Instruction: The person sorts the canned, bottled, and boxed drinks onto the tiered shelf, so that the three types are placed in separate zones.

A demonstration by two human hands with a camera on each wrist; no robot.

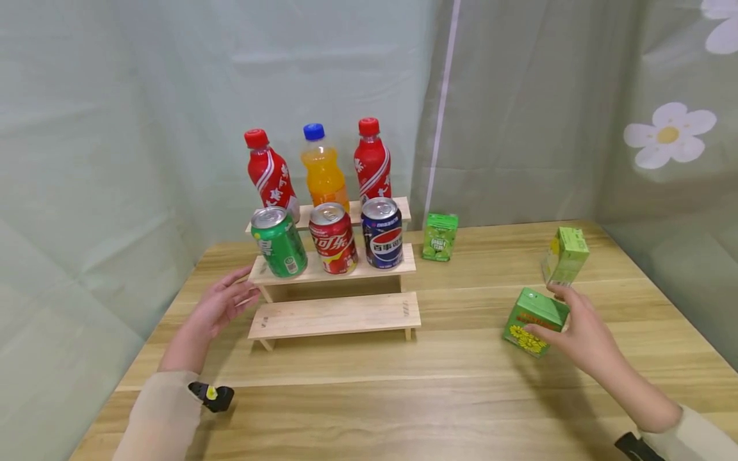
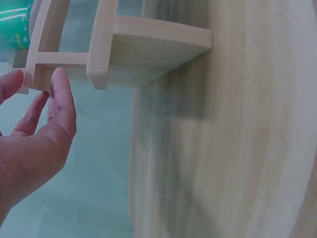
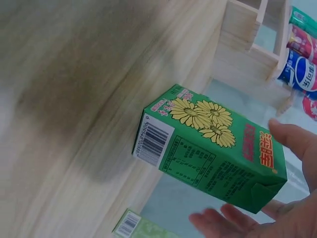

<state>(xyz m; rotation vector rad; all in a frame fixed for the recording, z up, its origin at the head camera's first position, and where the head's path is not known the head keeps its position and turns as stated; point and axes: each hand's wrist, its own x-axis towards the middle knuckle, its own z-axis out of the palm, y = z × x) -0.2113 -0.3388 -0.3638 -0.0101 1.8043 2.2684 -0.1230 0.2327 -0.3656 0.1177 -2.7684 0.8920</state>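
Observation:
In the head view my right hand (image 1: 582,330) is at a green drink carton (image 1: 533,323) with yellow flowers, thumb across its front and fingers toward the back. The right wrist view shows the carton (image 3: 208,148) between thumb and fingers, some fingertips blurred; whether its base touches the table is unclear. My left hand (image 1: 221,304) is by the left end of a stepped wooden rack (image 1: 340,315), fingers loosely bent and holding nothing. In the left wrist view its fingertips (image 2: 60,79) are close to the rack's end; contact is hard to tell.
On the rack's middle step are a green can (image 1: 279,243), a red can (image 1: 334,240) and a dark blue can (image 1: 383,237). Two red bottles (image 1: 373,160) and an orange drink bottle (image 1: 324,169) stand above. A small green packet (image 1: 440,238) and light-green carton (image 1: 566,256) stand rightward.

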